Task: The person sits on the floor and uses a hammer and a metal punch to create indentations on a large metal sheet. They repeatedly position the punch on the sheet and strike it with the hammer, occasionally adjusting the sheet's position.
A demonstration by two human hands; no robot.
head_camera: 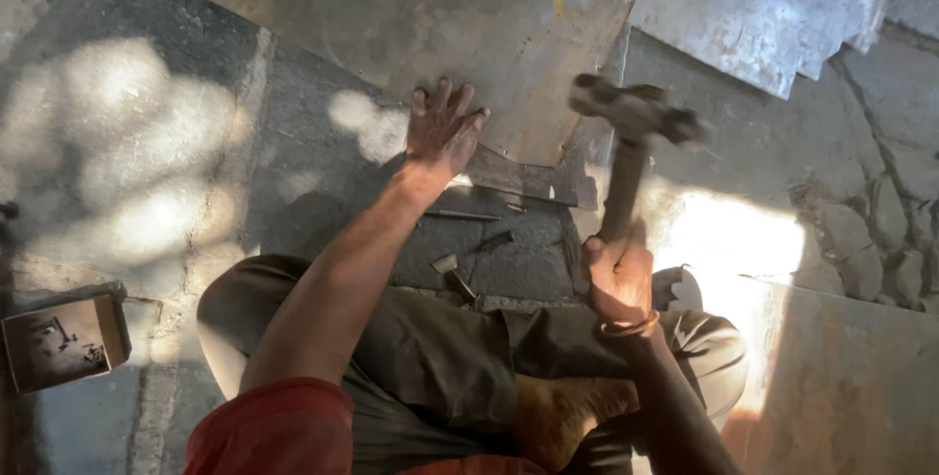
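My left hand (pixel 442 129) lies flat, fingers spread, on a large metal sheet (pixel 411 15) on the stone floor, just left of a dark cut metal piece (pixel 533 180). My right hand (pixel 618 274) grips the wooden handle of a hammer (pixel 636 115), whose blurred head is raised above the sheet's edge. A thin rod (pixel 462 215), a short chisel (pixel 497 239) and a small hammer-like tool (pixel 454 277) lie on the floor between my hands, in front of my folded legs.
More metal sheets (pixel 763 5) lie stacked at the upper right. An open small box (pixel 64 341) sits at the lower left. Cracked stone paving (pixel 871 172) lies on the right, with bright sun patches (pixel 729 240) across the floor.
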